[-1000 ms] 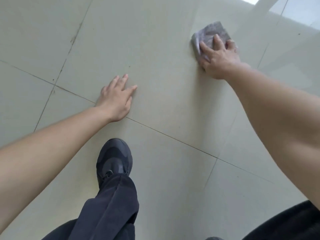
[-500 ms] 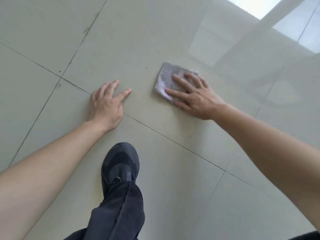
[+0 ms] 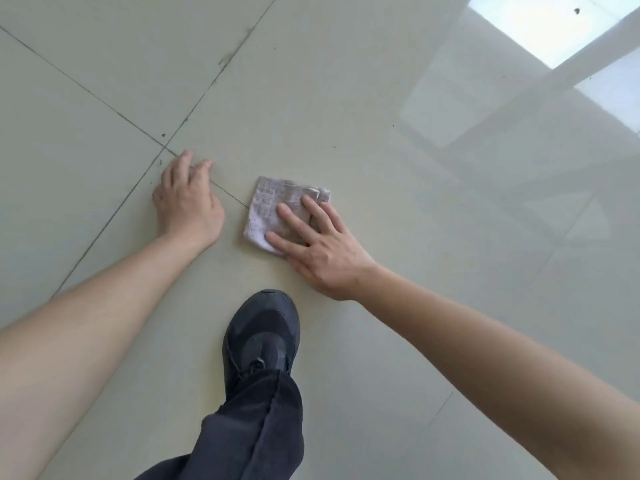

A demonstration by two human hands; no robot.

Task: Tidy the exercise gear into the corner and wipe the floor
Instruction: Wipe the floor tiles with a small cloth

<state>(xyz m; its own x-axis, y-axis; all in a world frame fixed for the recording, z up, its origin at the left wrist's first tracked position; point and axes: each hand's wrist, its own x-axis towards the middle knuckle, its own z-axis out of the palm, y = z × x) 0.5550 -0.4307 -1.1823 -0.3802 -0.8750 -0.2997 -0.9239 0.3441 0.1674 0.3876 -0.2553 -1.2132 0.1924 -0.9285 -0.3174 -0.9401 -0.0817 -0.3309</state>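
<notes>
**A:** Head view: which step is this?

**B:** Wiping, I'd judge. No exercise gear shows. The folded grey cloth lies on the tiled floor, at twelve o'clock from the dark shoe.

**A:** And the hands?

**B:** The right hand presses the cloth from its four o'clock side, with its fingers straight and spread, gripping nothing. The left hand rests on the floor at the cloth's nine o'clock, apart from it, fingers close together, holding nothing.

**A:** Next?

**B:** Likely a flat push across more tile, with even pressure so the cloth doesn't bunch.

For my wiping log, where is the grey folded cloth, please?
Centre of head view: the grey folded cloth lies on pale floor tiles under the right hand, beside the left hand.
</notes>
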